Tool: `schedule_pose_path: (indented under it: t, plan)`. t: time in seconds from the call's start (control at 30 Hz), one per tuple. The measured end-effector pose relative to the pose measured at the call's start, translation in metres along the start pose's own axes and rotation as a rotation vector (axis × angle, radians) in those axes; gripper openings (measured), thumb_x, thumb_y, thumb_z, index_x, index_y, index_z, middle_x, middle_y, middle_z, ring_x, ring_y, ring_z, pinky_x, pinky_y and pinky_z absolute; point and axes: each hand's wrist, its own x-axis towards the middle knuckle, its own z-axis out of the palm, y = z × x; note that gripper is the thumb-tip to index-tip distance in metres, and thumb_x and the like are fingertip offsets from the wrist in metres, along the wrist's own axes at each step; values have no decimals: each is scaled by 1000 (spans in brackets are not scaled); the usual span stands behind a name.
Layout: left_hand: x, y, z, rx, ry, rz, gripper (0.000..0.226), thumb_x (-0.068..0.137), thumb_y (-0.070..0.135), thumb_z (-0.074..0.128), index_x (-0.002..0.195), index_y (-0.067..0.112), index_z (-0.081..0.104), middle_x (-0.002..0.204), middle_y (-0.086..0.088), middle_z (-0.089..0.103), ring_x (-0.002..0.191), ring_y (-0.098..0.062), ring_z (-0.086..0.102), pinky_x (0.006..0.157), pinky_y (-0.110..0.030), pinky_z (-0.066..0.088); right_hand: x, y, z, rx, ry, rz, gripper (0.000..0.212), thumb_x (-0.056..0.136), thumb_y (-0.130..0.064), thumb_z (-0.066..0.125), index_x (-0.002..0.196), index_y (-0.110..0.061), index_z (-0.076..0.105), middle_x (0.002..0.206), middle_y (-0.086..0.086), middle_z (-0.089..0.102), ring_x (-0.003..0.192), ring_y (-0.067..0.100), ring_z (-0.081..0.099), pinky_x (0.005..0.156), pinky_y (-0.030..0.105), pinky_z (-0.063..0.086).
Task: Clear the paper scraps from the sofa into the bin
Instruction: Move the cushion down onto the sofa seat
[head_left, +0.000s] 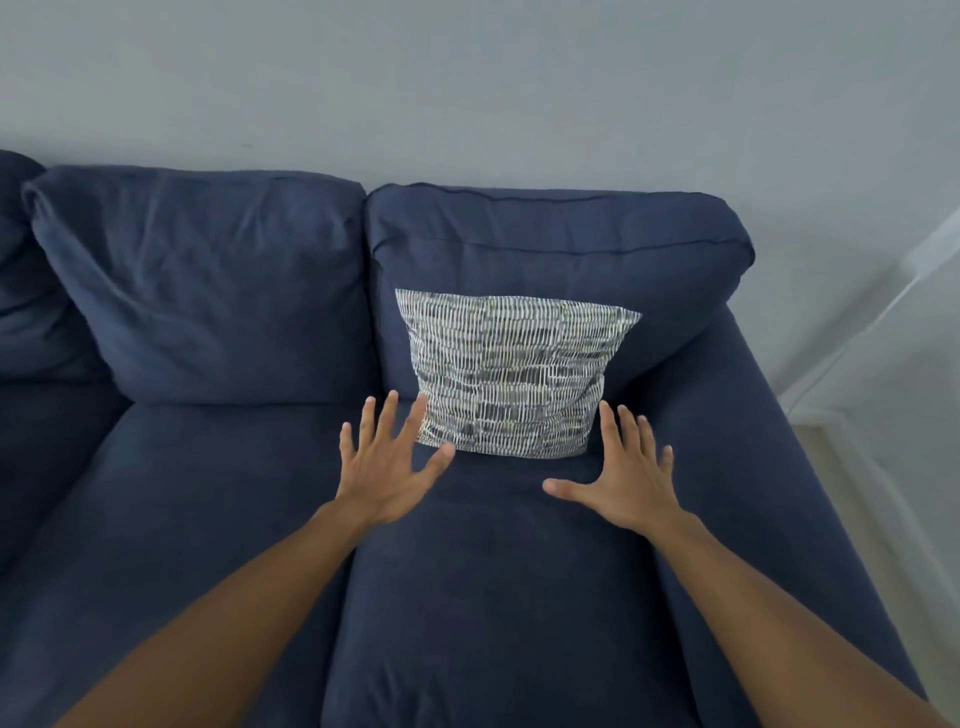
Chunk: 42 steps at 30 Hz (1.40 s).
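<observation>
A dark blue sofa (483, 597) fills the view. A black-and-white patterned throw pillow (511, 371) leans upright against the right back cushion (561, 239). My left hand (387, 465) is spread open just left of the pillow's lower corner, with its index finger and thumb at the pillow's edge. My right hand (626, 475) is spread open just right of the pillow's lower right corner, above the seat. Both hands hold nothing. No paper scraps and no bin are in view.
A second back cushion (208, 291) sits to the left, rumpled. The sofa's right armrest (769, 415) runs along the right side. A pale wall (467, 78) stands behind, and light floor (883, 493) shows at the right.
</observation>
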Motion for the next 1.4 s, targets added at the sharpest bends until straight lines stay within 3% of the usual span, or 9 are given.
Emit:
schedule_pose_path:
  t: [0.37, 0.53, 0.63, 0.7, 0.77, 0.9, 1.1, 1.27, 1.4]
  plan:
    - [132, 3, 75, -306, 98, -198, 104, 81, 85, 37, 153, 35, -20, 168, -5, 7, 153, -31, 7, 119, -63, 6, 143, 30, 52, 320, 35, 84, 147, 51, -96, 60, 158, -26, -14, 170, 2, -2, 156, 27, 1, 121, 64, 8]
    - [177, -12, 101, -353, 144, -233, 111, 78, 89, 36, 151, 33, -25, 156, -10, 38, 142, -32, 36, 115, -66, 19, 197, 45, 77, 540, 101, 114, 152, 43, -96, 69, 159, -29, -2, 166, 0, 21, 151, 27, 25, 118, 59, 27]
    - [186, -16, 113, -360, 110, -241, 110, 80, 88, 34, 151, 29, -28, 135, -10, 59, 126, -32, 54, 115, -64, 22, 210, 48, 87, 653, 55, 108, 152, 47, -88, 76, 160, -26, -4, 167, 0, 19, 152, 23, 24, 123, 48, 25]
    - [186, -15, 118, -406, 131, -221, 109, 84, 83, 40, 154, 26, -22, 139, -10, 57, 123, -32, 56, 114, -61, 29, 214, 49, 93, 707, 74, 80, 146, 49, -84, 80, 160, -25, 3, 165, -1, 26, 149, 21, 29, 122, 46, 27]
    - [181, -12, 118, -519, 179, -177, 107, 86, 75, 50, 157, 26, -12, 152, -3, 46, 131, -28, 51, 113, -50, 36, 213, 50, 94, 730, 129, 47, 134, 53, -79, 83, 156, -23, 17, 157, -2, 39, 143, 19, 39, 120, 45, 33]
    - [165, -3, 109, -624, 255, -128, 102, 90, 58, 62, 159, 18, -1, 159, 3, 35, 142, -16, 37, 111, -28, 32, 199, 45, 88, 729, 167, 9, 117, 58, -73, 84, 148, -20, 34, 143, -2, 53, 132, 17, 51, 114, 44, 41]
    - [132, 4, 88, -615, 302, -112, 98, 86, 69, 60, 157, 21, 12, 155, 2, 43, 140, -19, 43, 113, -47, 40, 156, 21, 72, 752, 165, -46, 81, 73, -54, 84, 135, -22, 42, 129, -6, 58, 120, 14, 55, 109, 42, 44]
    - [80, 6, 75, -585, 316, -144, 89, 85, 69, 59, 153, 24, 25, 134, 11, 60, 120, -10, 58, 103, -45, 50, 96, 14, 65, 748, 132, -1, 85, 75, -57, 81, 140, -19, 43, 132, -8, 58, 124, 15, 55, 106, 37, 44]
    - [31, 6, 85, -524, 276, -232, 81, 83, 71, 58, 147, 29, 32, 124, 13, 64, 112, -12, 62, 97, -47, 53, 40, 22, 77, 690, 66, 109, 113, 69, -75, 74, 155, -17, 28, 154, -2, 44, 139, 21, 44, 115, 42, 37]
